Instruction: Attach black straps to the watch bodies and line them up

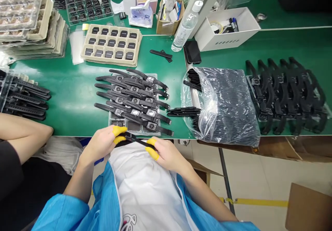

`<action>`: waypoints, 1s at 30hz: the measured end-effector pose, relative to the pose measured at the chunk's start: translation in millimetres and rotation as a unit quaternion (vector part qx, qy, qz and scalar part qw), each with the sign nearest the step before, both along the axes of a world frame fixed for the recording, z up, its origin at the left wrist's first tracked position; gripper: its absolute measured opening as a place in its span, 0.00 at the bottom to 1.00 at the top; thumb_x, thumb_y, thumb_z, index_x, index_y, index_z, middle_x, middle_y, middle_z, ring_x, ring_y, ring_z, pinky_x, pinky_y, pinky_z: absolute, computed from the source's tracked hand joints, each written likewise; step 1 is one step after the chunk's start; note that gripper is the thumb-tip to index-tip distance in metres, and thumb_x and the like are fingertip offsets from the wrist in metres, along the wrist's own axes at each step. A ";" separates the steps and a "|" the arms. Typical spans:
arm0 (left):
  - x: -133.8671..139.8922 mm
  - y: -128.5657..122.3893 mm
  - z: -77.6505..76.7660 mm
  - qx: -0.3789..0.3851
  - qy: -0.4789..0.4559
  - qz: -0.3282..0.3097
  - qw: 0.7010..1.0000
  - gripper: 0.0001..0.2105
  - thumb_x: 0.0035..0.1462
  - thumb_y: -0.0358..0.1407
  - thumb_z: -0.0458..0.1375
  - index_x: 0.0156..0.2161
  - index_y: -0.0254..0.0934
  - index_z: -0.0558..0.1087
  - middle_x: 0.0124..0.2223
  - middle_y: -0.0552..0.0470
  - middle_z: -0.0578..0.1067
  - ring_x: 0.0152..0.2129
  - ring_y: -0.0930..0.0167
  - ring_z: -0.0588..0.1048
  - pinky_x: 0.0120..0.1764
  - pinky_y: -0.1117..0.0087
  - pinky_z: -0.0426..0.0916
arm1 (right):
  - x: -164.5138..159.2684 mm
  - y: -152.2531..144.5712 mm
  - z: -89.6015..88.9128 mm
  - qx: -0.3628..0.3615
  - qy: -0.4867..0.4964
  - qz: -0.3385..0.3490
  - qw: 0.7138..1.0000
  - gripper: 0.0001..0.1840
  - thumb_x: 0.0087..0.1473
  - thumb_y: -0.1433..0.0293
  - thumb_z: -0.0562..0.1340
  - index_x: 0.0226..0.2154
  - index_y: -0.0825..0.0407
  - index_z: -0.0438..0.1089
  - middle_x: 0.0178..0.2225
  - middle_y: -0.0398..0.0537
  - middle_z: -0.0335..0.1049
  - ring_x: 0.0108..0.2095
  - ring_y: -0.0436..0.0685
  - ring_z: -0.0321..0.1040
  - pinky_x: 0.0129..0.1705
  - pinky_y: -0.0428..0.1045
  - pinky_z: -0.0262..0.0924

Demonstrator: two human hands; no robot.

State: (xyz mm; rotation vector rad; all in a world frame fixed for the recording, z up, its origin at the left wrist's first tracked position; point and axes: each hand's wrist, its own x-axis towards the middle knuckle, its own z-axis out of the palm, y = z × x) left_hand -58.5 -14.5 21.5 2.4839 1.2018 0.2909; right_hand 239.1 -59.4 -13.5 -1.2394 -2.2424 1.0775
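Between my hands, just over the table's front edge, is a black smartwatch with a strap (138, 141). My left hand (105, 142), in yellow finger cots, pinches the watch case end. Yellow cots also cover fingertips of my right hand (166, 153), which is closed on the strap's other end. Right behind them, a clear plastic tray (135, 127) holds several strapped watches (135, 99) lying back side up in overlapping rows. To the right, a plastic bag (225, 103) is packed with black straps, and a few loose straps (183, 111) stick out of its mouth.
A beige tray (111, 45) of square black pieces stands behind, near two loose straps (161, 55). Stacked trays (23, 23) fill the back left. A water bottle (186, 26), phone (192, 52) and white box (228, 28) stand further back. Strapped watches (287, 96) lie right. A co-worker's arm (23, 134) rests left.
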 end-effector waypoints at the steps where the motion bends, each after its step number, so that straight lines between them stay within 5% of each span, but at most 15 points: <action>1: -3.2 4.8 5.6 0.019 0.030 -0.009 0.999 0.13 0.68 0.30 0.55 0.54 0.39 0.75 0.48 0.48 0.82 0.44 0.64 0.79 0.45 0.63 0.74 | 1.7 1.5 2.3 0.024 -0.012 -0.005 1.000 0.18 0.74 0.61 0.51 0.39 0.51 0.72 0.34 0.49 0.71 0.31 0.56 0.68 0.32 0.50 0.58; 5: -1.6 21.9 13.5 0.057 0.126 -0.030 0.990 0.14 0.65 0.23 0.52 0.47 0.36 0.77 0.43 0.45 0.79 0.41 0.62 0.75 0.47 0.59 0.69 | -0.3 8.4 5.0 0.105 -0.051 -0.045 0.992 0.20 0.75 0.64 0.50 0.42 0.52 0.75 0.37 0.52 0.73 0.31 0.56 0.70 0.31 0.50 0.58; 10: 8.6 38.4 4.8 0.040 0.152 -0.038 0.987 0.14 0.61 0.20 0.51 0.43 0.36 0.76 0.38 0.47 0.74 0.38 0.63 0.72 0.48 0.59 0.66 | -9.4 16.7 -3.6 0.132 -0.070 -0.117 0.982 0.14 0.74 0.65 0.54 0.47 0.52 0.73 0.40 0.52 0.79 0.35 0.59 0.76 0.32 0.50 0.60; 20: 5.9 41.4 -38.6 0.090 -0.027 0.074 0.993 0.06 0.69 0.34 0.55 0.41 0.38 0.74 0.51 0.42 0.74 0.51 0.60 0.71 0.61 0.48 0.64 | 23.6 27.7 11.2 0.076 -0.113 -0.190 0.972 0.14 0.71 0.60 0.57 0.46 0.50 0.74 0.44 0.54 0.71 0.36 0.60 0.71 0.33 0.52 0.61; 25: -2.6 21.8 -21.5 0.059 0.051 0.101 0.992 0.12 0.70 0.39 0.54 0.37 0.37 0.76 0.42 0.41 0.77 0.41 0.59 0.72 0.42 0.57 0.69 | 87.7 72.6 1.9 0.099 -0.205 -0.398 0.889 0.20 0.67 0.56 0.58 0.48 0.55 0.72 0.52 0.65 0.66 0.54 0.73 0.64 0.53 0.63 0.62; 30: 4.7 3.0 -5.4 0.060 0.191 0.095 0.975 0.13 0.68 0.35 0.52 0.39 0.34 0.79 0.40 0.36 0.78 0.39 0.54 0.71 0.36 0.54 0.66 | 115.2 104.6 -20.9 0.022 -0.357 -0.420 0.834 0.24 0.66 0.55 0.57 0.44 0.60 0.75 0.50 0.71 0.68 0.55 0.77 0.60 0.55 0.68 0.59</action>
